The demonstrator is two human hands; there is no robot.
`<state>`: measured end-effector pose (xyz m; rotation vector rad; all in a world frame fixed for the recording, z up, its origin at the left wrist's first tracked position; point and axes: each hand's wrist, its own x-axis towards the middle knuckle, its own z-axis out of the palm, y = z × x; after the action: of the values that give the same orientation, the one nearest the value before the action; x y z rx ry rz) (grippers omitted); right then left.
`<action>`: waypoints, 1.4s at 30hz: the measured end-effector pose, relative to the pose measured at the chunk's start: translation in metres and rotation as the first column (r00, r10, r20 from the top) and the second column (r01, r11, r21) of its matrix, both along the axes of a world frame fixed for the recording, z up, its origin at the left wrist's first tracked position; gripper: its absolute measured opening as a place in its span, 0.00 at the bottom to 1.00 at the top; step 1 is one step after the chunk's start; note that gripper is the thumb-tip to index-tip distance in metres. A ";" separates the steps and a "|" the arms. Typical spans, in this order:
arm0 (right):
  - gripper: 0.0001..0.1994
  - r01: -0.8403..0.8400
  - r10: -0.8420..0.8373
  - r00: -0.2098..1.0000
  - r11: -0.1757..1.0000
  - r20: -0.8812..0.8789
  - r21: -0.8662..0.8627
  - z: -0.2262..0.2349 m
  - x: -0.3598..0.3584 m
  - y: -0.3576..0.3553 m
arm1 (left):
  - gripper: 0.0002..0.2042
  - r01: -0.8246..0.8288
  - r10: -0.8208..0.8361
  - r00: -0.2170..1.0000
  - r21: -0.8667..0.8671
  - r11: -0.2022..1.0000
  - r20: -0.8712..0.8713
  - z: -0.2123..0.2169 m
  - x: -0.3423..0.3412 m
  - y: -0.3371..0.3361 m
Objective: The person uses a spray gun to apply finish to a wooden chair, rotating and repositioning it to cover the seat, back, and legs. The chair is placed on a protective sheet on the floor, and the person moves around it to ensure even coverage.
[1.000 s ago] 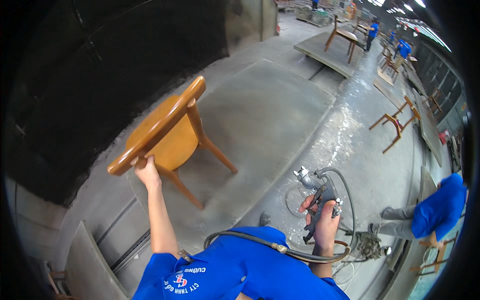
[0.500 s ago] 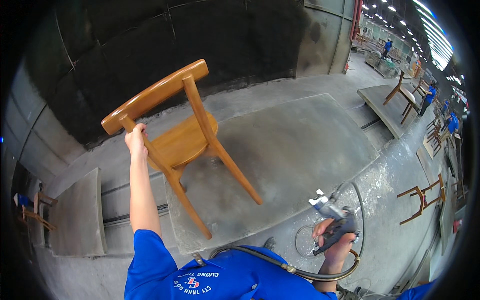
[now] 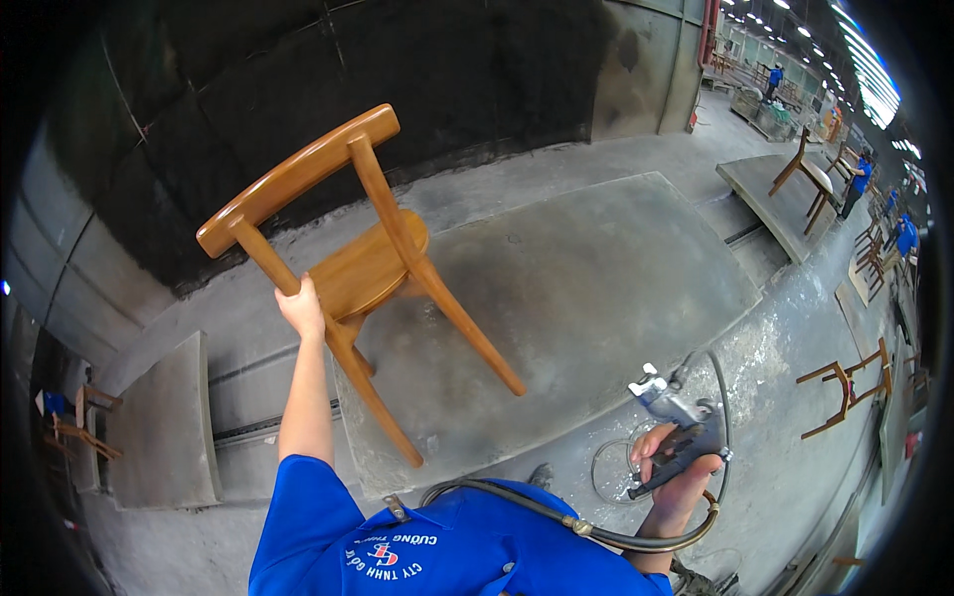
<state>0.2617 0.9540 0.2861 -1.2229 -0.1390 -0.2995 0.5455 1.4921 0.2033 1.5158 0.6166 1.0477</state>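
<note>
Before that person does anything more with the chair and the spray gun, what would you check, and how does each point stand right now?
1. Left hand has a firm grip on the wooden chair: ok, fingers wrapped around a back post just under the top rail.
2. Chair lifted off the grey platform: ok, it hangs tilted, legs pointing down and to the right.
3. Right hand holds the spray gun: ok, closed around its handle.
4. Gun pointed away from the chair: ok, the gun is low and to the right.
5. Hose free of snags: cannot tell, it runs across the blue shirt and loops under the wrist.
6. Other people at a distance: ok, blue-clad workers stand far off at right.
</note>
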 end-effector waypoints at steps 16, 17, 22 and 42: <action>0.47 0.230 -0.233 0.967 0.972 -0.104 -0.047 0.022 0.023 0.018 | 0.14 0.031 -0.031 0.997 0.011 0.999 0.067 0.003 -0.014 -0.021; 0.47 0.263 -0.265 0.958 0.964 -0.113 -0.032 0.023 0.024 0.020 | 0.13 0.033 -0.033 0.998 0.001 0.999 0.060 0.003 -0.014 -0.021; 0.47 0.144 -0.146 0.988 0.989 -0.042 -0.046 0.025 0.018 0.028 | 0.13 0.102 -0.094 0.978 -0.037 0.994 0.184 0.000 -0.002 -0.017; 0.41 -0.064 0.214 0.911 0.917 0.352 -0.394 0.031 -0.008 0.149 | 0.29 0.325 -0.326 0.942 -0.025 0.945 -0.074 -0.059 0.025 0.004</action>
<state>0.2540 1.1028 0.3170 -1.5128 -0.6553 -0.3987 0.5702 1.4966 0.1445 1.5886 0.4045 0.7331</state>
